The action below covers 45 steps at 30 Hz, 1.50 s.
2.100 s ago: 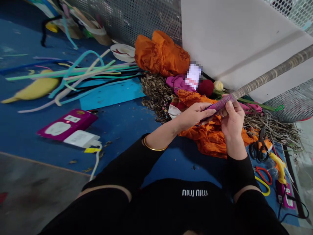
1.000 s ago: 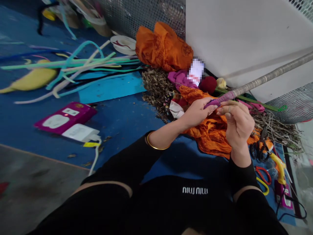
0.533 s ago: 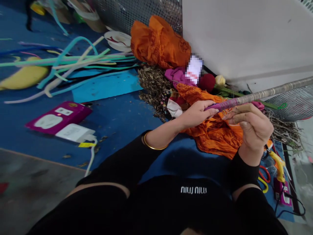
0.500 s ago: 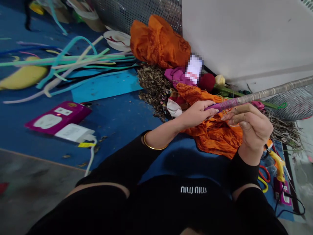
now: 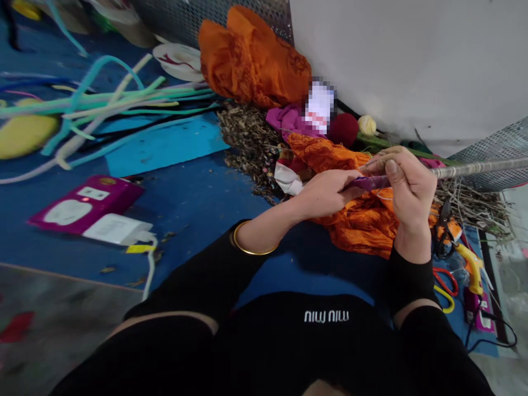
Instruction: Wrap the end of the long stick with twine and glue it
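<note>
A long thin stick [image 5: 474, 167], wrapped with greyish-brown bands, slants in from the right and has a purple end. My left hand [image 5: 330, 191] is closed around that purple end. My right hand [image 5: 410, 184] lies across the stick just right of it, fingers bent and pinched, hiding part of the stick; what the fingertips hold is too small to make out. A fine pale line shows between the hands, perhaps a thread. Under both hands spreads a crumpled orange cloth [image 5: 363, 228], with a white scrap of paper [image 5: 287, 179] beside my left wrist.
Foam-like coloured strips [image 5: 124, 99] and a purple power strip [image 5: 80, 206] with a white charger [image 5: 117, 228] are at left. Behind lie dried plant bits [image 5: 247, 135], an orange bundle [image 5: 251, 60] and a lit phone [image 5: 319, 107]. Scissors [image 5: 445, 286] and a yellow-handled tool [image 5: 472, 269] lie right.
My right hand has moved up and left, from below the stick to across the front of it. The stick's far end has dipped. My left hand keeps its hold; the view has shifted slightly.
</note>
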Each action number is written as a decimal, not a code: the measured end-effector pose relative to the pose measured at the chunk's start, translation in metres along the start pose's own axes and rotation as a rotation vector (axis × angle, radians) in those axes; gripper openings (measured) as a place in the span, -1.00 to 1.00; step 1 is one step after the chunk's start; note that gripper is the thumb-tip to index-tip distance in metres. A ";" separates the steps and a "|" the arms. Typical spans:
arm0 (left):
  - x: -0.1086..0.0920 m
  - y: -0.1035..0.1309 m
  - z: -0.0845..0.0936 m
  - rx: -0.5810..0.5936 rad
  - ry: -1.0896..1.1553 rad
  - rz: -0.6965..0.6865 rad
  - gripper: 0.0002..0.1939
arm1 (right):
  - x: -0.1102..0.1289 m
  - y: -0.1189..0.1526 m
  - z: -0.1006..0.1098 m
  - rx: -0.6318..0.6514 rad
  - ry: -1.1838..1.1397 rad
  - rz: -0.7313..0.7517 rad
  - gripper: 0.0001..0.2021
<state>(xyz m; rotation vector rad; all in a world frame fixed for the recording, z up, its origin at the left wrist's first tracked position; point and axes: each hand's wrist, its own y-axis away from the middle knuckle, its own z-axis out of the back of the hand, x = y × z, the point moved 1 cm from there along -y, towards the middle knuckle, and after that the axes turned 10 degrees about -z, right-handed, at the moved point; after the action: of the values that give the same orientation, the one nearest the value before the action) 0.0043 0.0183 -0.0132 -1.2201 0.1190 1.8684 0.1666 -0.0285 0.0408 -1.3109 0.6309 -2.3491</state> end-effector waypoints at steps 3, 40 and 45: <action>0.001 0.000 0.000 0.008 -0.017 -0.009 -0.70 | 0.001 0.001 0.003 -0.022 0.028 -0.032 -0.68; 0.000 0.008 -0.022 -0.036 -0.762 -0.173 -0.59 | -0.014 0.006 0.013 0.059 0.193 -0.294 -0.61; -0.002 0.007 -0.022 0.015 -0.790 -0.196 -0.60 | -0.018 0.006 0.010 0.077 0.250 -0.322 -0.67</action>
<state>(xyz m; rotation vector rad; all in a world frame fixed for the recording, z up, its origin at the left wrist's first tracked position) 0.0145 0.0018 -0.0257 -0.3953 -0.4015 2.0266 0.1847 -0.0256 0.0294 -1.1678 0.4179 -2.7980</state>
